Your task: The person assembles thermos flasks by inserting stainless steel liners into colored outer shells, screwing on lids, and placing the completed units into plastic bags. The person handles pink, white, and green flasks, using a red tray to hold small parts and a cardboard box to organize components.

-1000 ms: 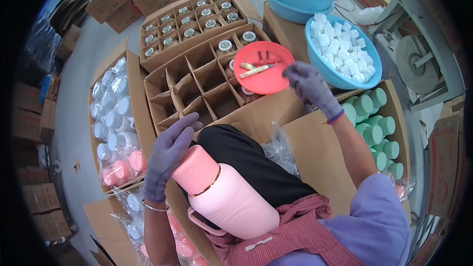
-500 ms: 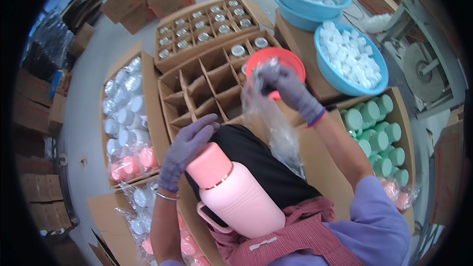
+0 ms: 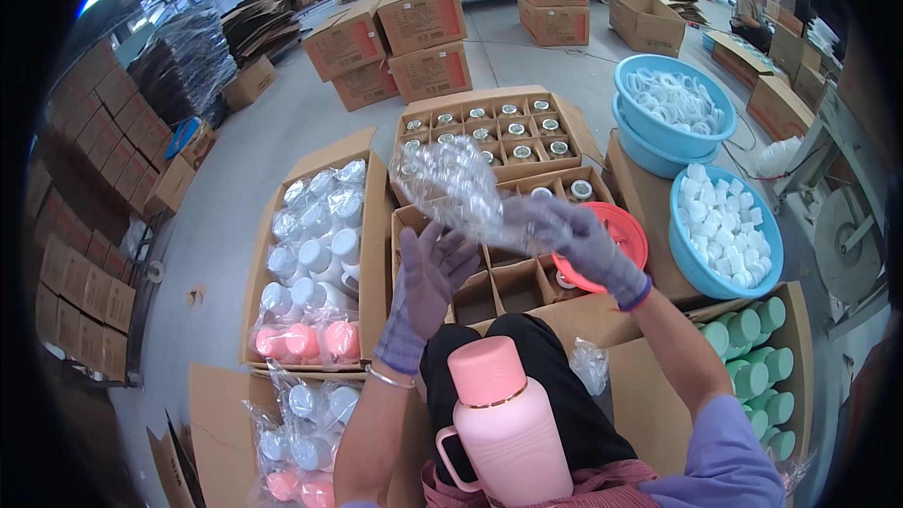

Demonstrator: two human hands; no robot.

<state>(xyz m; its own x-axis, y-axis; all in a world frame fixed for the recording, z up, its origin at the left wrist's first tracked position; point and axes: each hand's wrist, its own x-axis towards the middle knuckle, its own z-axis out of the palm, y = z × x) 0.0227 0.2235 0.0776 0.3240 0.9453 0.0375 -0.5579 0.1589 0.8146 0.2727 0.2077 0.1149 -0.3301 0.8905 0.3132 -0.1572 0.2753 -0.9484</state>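
Note:
Both my hands wear grey-purple gloves. My right hand point(image 3: 588, 243) is closed on one end of a clear plastic bag point(image 3: 456, 190), which stretches out to the left, above a divided cardboard box. Just below the bag, my left hand point(image 3: 435, 277) is raised with its fingers apart, holding nothing. A pink bottle point(image 3: 515, 437) with a darker pink cap point(image 3: 486, 369) and a side handle stands in my lap, tilted slightly, touched by neither hand. Behind my right hand, a red bowl point(image 3: 628, 226) rests on the divided box point(image 3: 406, 216), partly covered by the hand.
A box of bagged white and pink bottles point(image 3: 320, 254) stands left, green-capped bottles point(image 3: 752, 367) right. Beyond are a box of silver-topped bottles point(image 3: 489, 132) and blue basins of white rings point(image 3: 677, 99) and white caps point(image 3: 724, 226). Stacked cartons point(image 3: 423, 19) stand behind; a person point(image 3: 750, 14) is far right.
My left hand has left the pink bottle's cap and risen, open, beside the bag. The bag, hanging down before, now swings up and leftward from my right hand. The view has tilted up.

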